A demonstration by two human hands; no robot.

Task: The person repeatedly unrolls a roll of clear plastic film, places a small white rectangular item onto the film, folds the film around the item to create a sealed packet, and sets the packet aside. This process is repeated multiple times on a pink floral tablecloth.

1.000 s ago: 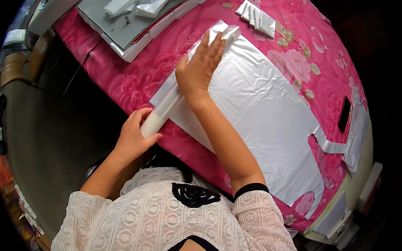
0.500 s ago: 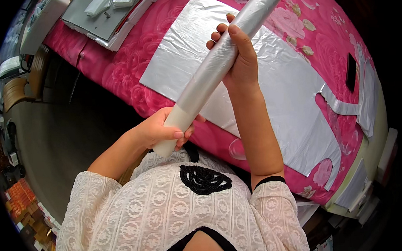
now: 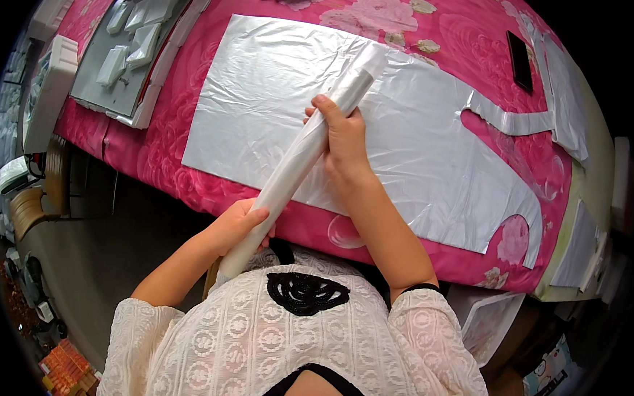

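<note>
A long roll of translucent white plastic film (image 3: pixel 301 153) slants across in front of me, its near end close to my body and its far end above the table. My left hand (image 3: pixel 241 226) is closed around its lower part. Farther up, my right hand (image 3: pixel 341 130) grips it near the middle. Beneath it lies a stack of silvery white plastic bags (image 3: pixel 421 153), spread flat, with cut-out handles toward the right. The roll hides part of these bags.
A pink floral cloth (image 3: pixel 159 163) covers the table. At the left, a grey board (image 3: pixel 96 75) carries several small folded white packets (image 3: pixel 145 42). A black phone (image 3: pixel 519 61) lies at the far right. A wooden chair (image 3: pixel 33 210) stands at the left.
The roll's far end has come down toward the table, so the roll lies lower and nearer. My right hand has moved down and left with it. The view has shifted.
</note>
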